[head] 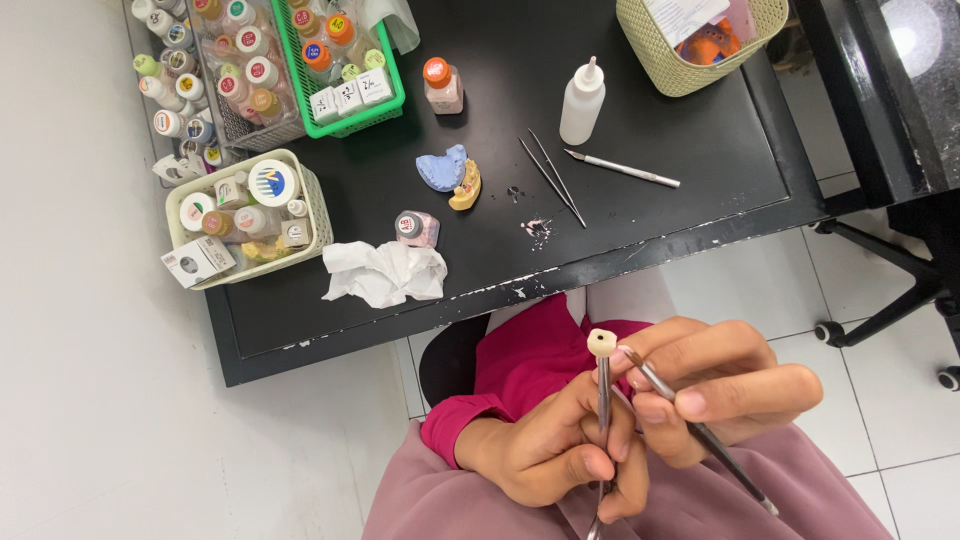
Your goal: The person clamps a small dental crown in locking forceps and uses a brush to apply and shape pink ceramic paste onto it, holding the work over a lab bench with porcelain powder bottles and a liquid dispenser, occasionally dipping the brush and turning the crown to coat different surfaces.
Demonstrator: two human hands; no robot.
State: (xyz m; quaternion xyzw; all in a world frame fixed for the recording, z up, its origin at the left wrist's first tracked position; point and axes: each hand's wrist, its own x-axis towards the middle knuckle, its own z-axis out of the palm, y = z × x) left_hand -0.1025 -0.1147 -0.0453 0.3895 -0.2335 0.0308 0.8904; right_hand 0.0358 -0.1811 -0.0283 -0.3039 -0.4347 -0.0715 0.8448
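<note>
L hand [545, 450]: low centre of view, over lap; grip closed on thin metal holder [603, 400], held upright, fingers wrapped round shaft.
Tooth piece [601, 342]: small, cream-white, seated on top end of holder, above L fingers, in front of magenta sleeve [520, 375].
R hand [720, 395]: just R of L hand, touching it at fingers; grip pinched on slim brush [690, 425], thumb + forefinger near front end.
Brush tip: brownish, angled up-left, just beside tooth piece; contact – can't tell.
Brush handle: dark, runs down-right past R hand.
Bench [640, 120]: black top, chipped front edge, above hands, well apart from them.
Bench centre: blue dental cast [441, 167] w/ yellowish cast [466, 187] touching it; small pink jar [416, 228] near; crumpled white tissue [384, 273] at front edge.
Bench R of centre: tweezers [552, 178], white-handled knife [622, 169], white squeeze bottle [582, 102], orange-capped bottle [441, 86].
Bench L: cream basket [318, 215] of jars; green basket [345, 125] of small bottles behind it.
Bench far R corner: pale woven basket [690, 70].
Floor: white tiles; black chair wheels [830, 333] at R.
</note>
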